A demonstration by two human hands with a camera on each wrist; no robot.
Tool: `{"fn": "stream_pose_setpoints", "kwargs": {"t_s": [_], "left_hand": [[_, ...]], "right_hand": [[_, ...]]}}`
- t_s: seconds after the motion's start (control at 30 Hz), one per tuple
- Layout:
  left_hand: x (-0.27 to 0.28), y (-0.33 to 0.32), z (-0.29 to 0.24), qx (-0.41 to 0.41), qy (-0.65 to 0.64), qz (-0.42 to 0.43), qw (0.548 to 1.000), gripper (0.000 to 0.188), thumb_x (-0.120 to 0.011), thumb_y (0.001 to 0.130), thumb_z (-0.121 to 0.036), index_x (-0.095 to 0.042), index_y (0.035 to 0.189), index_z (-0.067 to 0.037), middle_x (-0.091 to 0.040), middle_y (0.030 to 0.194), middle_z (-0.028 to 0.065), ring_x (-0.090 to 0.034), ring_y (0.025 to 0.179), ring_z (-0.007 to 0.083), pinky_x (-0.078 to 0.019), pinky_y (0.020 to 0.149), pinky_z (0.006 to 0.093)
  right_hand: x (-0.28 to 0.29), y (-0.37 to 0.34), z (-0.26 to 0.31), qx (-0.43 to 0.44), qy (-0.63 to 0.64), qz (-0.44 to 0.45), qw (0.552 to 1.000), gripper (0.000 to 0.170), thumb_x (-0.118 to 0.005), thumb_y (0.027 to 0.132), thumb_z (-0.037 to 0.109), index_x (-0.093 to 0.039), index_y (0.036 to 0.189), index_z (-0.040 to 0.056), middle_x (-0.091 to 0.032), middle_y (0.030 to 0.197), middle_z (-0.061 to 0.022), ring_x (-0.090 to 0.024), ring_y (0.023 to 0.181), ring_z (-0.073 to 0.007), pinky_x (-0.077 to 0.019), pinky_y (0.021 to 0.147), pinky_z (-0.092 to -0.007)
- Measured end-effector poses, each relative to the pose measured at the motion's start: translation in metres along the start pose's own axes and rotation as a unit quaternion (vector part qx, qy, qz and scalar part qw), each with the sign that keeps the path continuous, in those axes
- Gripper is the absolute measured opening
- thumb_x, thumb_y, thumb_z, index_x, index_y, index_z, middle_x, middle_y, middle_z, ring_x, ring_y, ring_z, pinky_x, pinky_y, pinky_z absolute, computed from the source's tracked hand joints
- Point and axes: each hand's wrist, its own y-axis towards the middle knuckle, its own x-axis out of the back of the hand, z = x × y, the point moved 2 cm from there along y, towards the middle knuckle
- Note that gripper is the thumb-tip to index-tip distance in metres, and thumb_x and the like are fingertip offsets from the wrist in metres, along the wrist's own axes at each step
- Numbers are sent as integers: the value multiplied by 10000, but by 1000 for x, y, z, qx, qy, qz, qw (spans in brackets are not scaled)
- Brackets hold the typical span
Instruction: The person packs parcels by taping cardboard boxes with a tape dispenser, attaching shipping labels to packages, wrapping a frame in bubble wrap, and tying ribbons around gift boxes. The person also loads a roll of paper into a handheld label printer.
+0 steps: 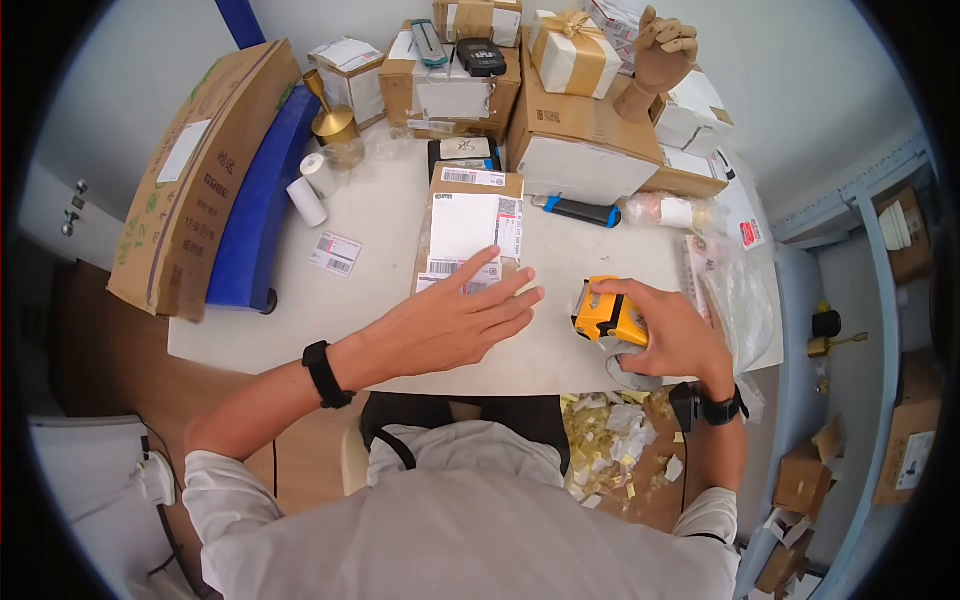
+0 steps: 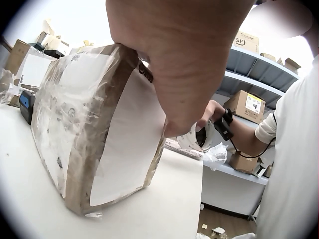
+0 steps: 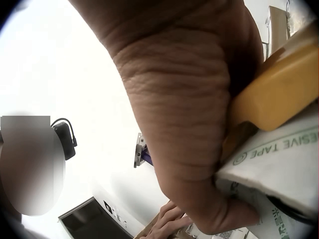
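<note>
A brown cardboard box (image 1: 425, 240) wrapped in clear film lies on the white table, a large white shipping label (image 1: 462, 228) on its top. My left hand (image 1: 445, 325) is over the box's near end with fingers straight and spread, fingertips at the label's lower part. In the left wrist view, that hand (image 2: 174, 64) lies against the box's upper edge. To the right, my right hand (image 1: 680, 335) grips a yellow tape dispenser (image 1: 622, 318) near the table's front edge. Its tape roll (image 3: 284, 164), printed with green lettering, shows in the right wrist view beside the thumb.
A blue-and-black utility knife (image 1: 582, 211) lies beyond the dispenser. Left of the box are a loose label (image 1: 336, 254) and white paper rolls (image 1: 307, 203). Stacked parcels (image 1: 590, 150) and a wooden hand model (image 1: 655, 65) stand behind. Paper scraps (image 1: 620, 445) lie below the front edge.
</note>
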Motion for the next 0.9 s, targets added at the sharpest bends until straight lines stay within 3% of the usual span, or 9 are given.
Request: {"fn": "stream_pose_setpoints", "kwargs": {"t_s": [0.07, 0.1, 0.17, 0.37, 0.5, 0.57, 0.8, 0.87, 0.9], "left_hand": [[-10, 6, -1, -42, 41, 38, 998, 350, -666, 908, -360, -568, 1102, -86, -564, 1246, 68, -475, 1283, 254, -276, 1202, 515], [-11, 6, -1, -41, 44, 42, 997, 350, -666, 908, -360, -568, 1102, -86, -564, 1246, 68, -475, 1283, 254, -276, 1202, 515], [-7, 10, 0, -36, -26, 49, 998, 307, -614, 954, -383, -550, 958, -82, -571, 1046, 69, -497, 1254, 252, -278, 1202, 523], [-3, 16, -1, -23, -49, 57, 997, 331, -565, 993, -379, -555, 885, -66, -586, 974, 80, -544, 1174, 263, -285, 1197, 521], [-12, 14, -3, -16, -56, 63, 996, 278, -600, 965, -323, -573, 894, -55, -615, 1031, 100, -536, 1211, 274, -287, 1196, 523], [-9, 12, -4, -4, -33, -21, 999, 217, -625, 920, -256, -598, 912, -41, -635, 1110, 123, -509, 1285, 285, -285, 1201, 522], [-7, 15, -4, 15, -44, 52, 998, 233, -637, 895, -252, -635, 958, -28, -636, 1184, 123, -423, 1395, 317, -262, 1213, 525], [-5, 14, -3, 44, -89, 44, 994, 347, -647, 906, -301, -629, 1100, -14, -591, 1309, 154, -387, 1422, 346, -227, 1214, 544], [-1, 13, -4, 40, -87, 48, 994, 347, -647, 906, -301, -629, 1100, -14, -591, 1309, 154, -387, 1422, 346, -227, 1214, 544]], "right_hand": [[-7, -6, 4, -8, 10, -19, 1000, 822, -757, 576, 141, -538, 1365, 201, -673, 1205, -119, -664, 926, -379, -551, 817, -407], [-11, -8, 3, -4, 13, -21, 1000, 822, -757, 576, 141, -538, 1365, 201, -673, 1205, -119, -664, 926, -379, -551, 817, -407], [-18, -12, 1, 17, 53, -50, 997, 828, -756, 578, 137, -532, 1372, 204, -667, 1231, -114, -661, 929, -381, -552, 821, -398], [-35, -15, -11, 41, 161, -146, 975, 843, -779, 613, 111, -487, 1404, 143, -626, 1323, -132, -673, 986, -350, -539, 834, -351], [-38, -12, -16, 30, 139, -211, 967, 856, -789, 625, 116, -474, 1420, 145, -633, 1305, -142, -669, 966, -342, -533, 831, -344], [-40, -9, -19, 19, 158, -218, 963, 860, -791, 631, 119, -469, 1428, 151, -641, 1283, -148, -669, 966, -340, -531, 834, -342], [-54, 0, -31, 20, 200, -269, 942, 894, -805, 653, 138, -434, 1465, 174, -640, 1270, -166, -664, 1006, -336, -519, 888, -351], [-55, 1, -28, 34, 210, -276, 937, 897, -805, 660, 140, -426, 1472, 175, -614, 1319, -166, -649, 1064, -347, -506, 931, -359], [-57, 2, -28, 34, 214, -280, 935, 897, -805, 660, 140, -426, 1472, 175, -614, 1319, -166, -649, 1064, -347, -506, 931, -359]]}}
